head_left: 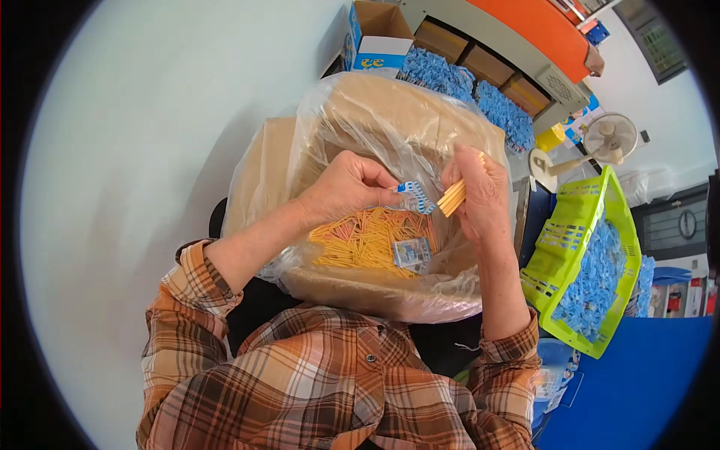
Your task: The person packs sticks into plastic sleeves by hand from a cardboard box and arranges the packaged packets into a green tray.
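Observation:
My left hand pinches a small clear packet with blue print above the open carton. Just right of it, my right hand is closed around a bundle of thin yellow sticks, their ends pointing at the packet. Below both hands, many loose yellow and orange sticks lie in the carton, which is lined with clear plastic. Another blue-printed packet rests on the loose sticks.
A green basket of blue packets stands at the right, near a fan. Behind the carton are a small open box and piles of blue packets. A white wall is at the left.

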`<state>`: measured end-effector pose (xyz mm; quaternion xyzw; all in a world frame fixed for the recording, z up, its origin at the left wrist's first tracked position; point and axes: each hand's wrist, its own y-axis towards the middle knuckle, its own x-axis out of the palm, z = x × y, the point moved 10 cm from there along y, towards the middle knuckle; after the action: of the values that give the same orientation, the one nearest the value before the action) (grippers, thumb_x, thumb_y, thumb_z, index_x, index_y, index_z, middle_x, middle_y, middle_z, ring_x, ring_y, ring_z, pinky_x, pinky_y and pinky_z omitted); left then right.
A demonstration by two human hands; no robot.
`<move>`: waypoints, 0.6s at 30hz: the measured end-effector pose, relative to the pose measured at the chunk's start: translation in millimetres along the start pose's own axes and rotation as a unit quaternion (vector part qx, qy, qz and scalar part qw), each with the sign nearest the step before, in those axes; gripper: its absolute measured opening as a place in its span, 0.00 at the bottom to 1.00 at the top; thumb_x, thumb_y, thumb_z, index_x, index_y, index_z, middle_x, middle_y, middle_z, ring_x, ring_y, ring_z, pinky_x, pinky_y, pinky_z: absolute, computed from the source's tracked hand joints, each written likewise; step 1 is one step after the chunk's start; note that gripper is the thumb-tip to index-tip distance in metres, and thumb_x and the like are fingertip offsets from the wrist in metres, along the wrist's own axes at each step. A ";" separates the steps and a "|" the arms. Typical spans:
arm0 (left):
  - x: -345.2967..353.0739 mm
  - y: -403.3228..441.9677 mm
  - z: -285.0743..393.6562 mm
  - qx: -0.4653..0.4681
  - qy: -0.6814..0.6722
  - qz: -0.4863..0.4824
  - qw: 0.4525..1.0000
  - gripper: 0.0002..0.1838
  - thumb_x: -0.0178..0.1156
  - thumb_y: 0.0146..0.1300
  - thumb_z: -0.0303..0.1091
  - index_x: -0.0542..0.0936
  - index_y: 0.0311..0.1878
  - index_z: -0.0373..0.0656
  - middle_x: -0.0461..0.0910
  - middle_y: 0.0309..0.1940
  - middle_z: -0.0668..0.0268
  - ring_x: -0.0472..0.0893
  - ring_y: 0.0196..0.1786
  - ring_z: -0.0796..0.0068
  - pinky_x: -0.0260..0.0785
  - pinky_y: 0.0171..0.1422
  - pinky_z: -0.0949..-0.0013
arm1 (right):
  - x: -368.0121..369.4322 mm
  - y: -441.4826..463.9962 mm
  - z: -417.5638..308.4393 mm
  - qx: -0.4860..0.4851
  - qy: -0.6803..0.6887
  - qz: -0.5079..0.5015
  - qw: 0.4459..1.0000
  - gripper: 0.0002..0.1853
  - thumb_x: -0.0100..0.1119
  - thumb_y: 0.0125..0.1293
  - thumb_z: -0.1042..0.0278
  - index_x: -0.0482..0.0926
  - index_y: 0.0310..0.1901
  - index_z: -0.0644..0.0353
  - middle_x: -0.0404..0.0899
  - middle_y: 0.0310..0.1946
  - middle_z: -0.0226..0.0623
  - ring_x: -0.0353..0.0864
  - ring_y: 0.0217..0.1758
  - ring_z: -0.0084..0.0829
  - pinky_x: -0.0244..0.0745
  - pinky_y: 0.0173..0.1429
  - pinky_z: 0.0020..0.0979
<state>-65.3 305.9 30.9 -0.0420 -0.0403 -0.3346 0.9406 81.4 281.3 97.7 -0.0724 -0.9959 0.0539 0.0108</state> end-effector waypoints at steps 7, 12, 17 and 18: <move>21.7 -0.9 1.6 0.056 -0.029 -0.051 0.997 0.07 0.67 0.55 0.21 0.86 0.39 0.35 0.85 0.39 0.63 0.81 0.40 0.82 0.75 0.46 0.76 | -1.6 -9.5 -3.7 -0.078 -0.171 0.028 0.982 0.18 0.55 0.69 0.56 0.76 0.25 0.59 0.70 0.18 0.23 0.66 0.20 0.13 0.58 0.22 0.21; 31.2 -1.6 3.2 0.053 -0.026 -0.060 0.996 0.08 0.67 0.57 0.23 0.86 0.40 0.38 0.85 0.39 0.65 0.80 0.39 0.83 0.74 0.45 0.76 | 8.3 -18.7 -23.5 -0.146 -0.234 0.041 0.960 0.19 0.55 0.69 0.61 0.70 0.23 0.65 0.64 0.16 0.27 0.60 0.23 0.16 0.60 0.26 0.28; 33.0 2.1 0.8 0.016 -0.017 -0.047 0.999 0.08 0.66 0.59 0.25 0.86 0.42 0.36 0.85 0.38 0.67 0.80 0.38 0.83 0.74 0.44 0.77 | 2.5 -18.4 -28.2 -0.151 -0.224 0.070 0.960 0.19 0.55 0.70 0.61 0.70 0.24 0.65 0.64 0.17 0.27 0.60 0.25 0.16 0.60 0.27 0.28; 32.3 3.1 -0.5 0.010 -0.020 -0.043 0.999 0.08 0.66 0.59 0.24 0.86 0.42 0.36 0.85 0.38 0.66 0.80 0.39 0.83 0.74 0.45 0.77 | -0.3 -20.9 -31.5 -0.149 -0.210 0.079 0.963 0.19 0.54 0.70 0.61 0.70 0.24 0.66 0.64 0.17 0.26 0.60 0.25 0.16 0.60 0.27 0.28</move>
<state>-38.4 288.0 33.6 -0.0371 -0.0644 -0.3735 0.9247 79.6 264.0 131.3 -0.1385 -0.9637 -0.0806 -0.2134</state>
